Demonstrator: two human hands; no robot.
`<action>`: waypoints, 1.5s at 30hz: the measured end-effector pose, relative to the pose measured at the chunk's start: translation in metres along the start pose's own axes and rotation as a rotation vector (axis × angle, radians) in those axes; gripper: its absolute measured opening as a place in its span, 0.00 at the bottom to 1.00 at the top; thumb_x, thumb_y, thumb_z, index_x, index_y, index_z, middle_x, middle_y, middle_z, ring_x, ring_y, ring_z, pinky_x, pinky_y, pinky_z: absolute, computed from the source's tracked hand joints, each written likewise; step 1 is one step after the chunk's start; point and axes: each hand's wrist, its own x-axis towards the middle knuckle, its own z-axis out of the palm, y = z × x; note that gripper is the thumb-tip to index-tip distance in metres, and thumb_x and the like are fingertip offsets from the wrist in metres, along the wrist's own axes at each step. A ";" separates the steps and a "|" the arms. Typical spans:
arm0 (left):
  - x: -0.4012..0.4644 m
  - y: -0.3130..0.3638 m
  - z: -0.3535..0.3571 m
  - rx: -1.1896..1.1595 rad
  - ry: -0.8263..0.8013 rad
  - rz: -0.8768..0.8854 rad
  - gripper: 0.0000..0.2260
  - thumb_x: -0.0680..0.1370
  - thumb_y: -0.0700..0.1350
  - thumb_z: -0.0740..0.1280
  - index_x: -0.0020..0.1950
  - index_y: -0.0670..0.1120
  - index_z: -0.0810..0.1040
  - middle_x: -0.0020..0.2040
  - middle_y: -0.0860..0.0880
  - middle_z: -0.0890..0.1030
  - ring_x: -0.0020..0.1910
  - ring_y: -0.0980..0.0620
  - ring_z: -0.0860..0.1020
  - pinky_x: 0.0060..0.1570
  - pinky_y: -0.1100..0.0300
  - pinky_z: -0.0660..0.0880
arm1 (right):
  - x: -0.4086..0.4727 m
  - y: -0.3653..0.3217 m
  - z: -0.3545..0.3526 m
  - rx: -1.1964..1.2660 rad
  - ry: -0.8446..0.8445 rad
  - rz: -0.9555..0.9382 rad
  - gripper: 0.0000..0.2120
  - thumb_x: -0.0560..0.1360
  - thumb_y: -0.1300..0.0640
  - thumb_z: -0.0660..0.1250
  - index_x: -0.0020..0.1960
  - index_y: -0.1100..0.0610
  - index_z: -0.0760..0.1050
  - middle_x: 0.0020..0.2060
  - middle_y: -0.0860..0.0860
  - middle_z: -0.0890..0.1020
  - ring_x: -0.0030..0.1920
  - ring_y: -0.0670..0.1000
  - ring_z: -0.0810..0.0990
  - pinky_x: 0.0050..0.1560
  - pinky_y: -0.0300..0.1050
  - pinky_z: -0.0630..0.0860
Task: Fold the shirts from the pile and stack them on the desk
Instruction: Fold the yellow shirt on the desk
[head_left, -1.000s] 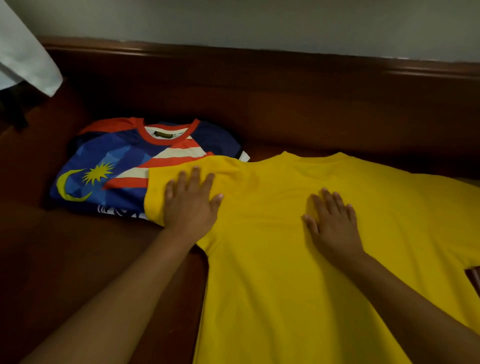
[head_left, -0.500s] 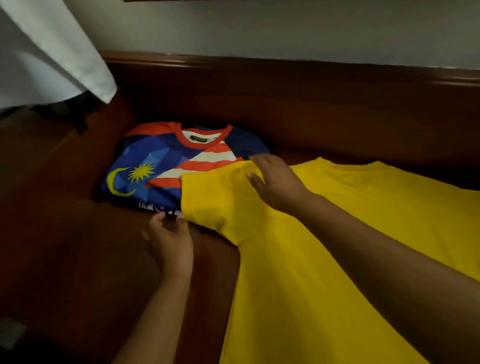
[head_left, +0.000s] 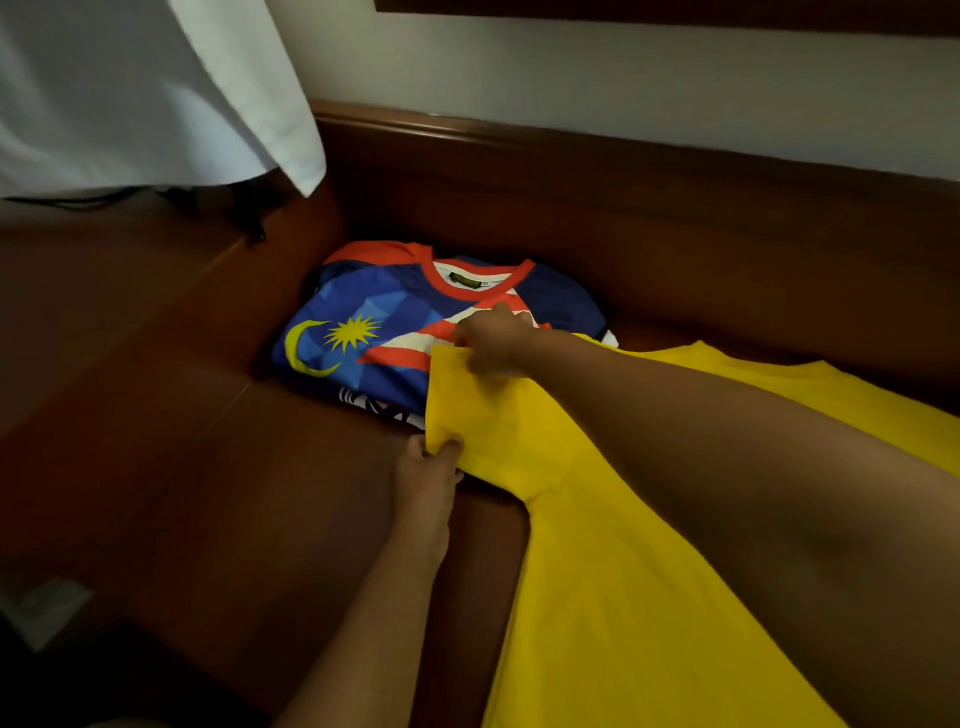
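Yellow shirt (head_left: 649, 597) flat on my desk (head_left: 208, 467) — long axis running near-to-far, collar end away. Left hand (head_left: 427, 480) and right hand (head_left: 493, 340) pinch its left sleeve, overlapping the folded flag shirt (head_left: 374, 332).

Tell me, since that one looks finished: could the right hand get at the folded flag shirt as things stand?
Probably yes. The right hand already hovers over the flag shirt, nothing between them, but it pinches the yellow shirt sleeve, so it would need to let go first.
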 end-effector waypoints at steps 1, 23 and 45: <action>-0.002 -0.001 -0.001 -0.006 0.017 0.037 0.05 0.80 0.39 0.64 0.45 0.49 0.74 0.46 0.49 0.78 0.46 0.50 0.77 0.50 0.53 0.75 | 0.001 0.001 0.000 0.044 0.020 -0.014 0.16 0.79 0.59 0.61 0.66 0.53 0.74 0.64 0.55 0.75 0.66 0.58 0.68 0.64 0.55 0.66; -0.056 -0.033 0.139 0.793 -0.664 0.619 0.14 0.77 0.50 0.65 0.61 0.46 0.78 0.55 0.49 0.80 0.50 0.53 0.78 0.48 0.60 0.74 | -0.153 0.222 0.020 1.167 0.265 0.597 0.06 0.79 0.58 0.61 0.49 0.57 0.76 0.40 0.54 0.77 0.36 0.50 0.72 0.34 0.42 0.67; 0.077 0.043 0.206 1.839 -0.874 0.798 0.19 0.78 0.37 0.60 0.69 0.47 0.68 0.62 0.44 0.71 0.52 0.46 0.73 0.40 0.60 0.69 | -0.173 0.195 0.082 1.317 0.650 0.811 0.08 0.81 0.57 0.57 0.60 0.55 0.66 0.49 0.57 0.74 0.48 0.58 0.77 0.50 0.59 0.79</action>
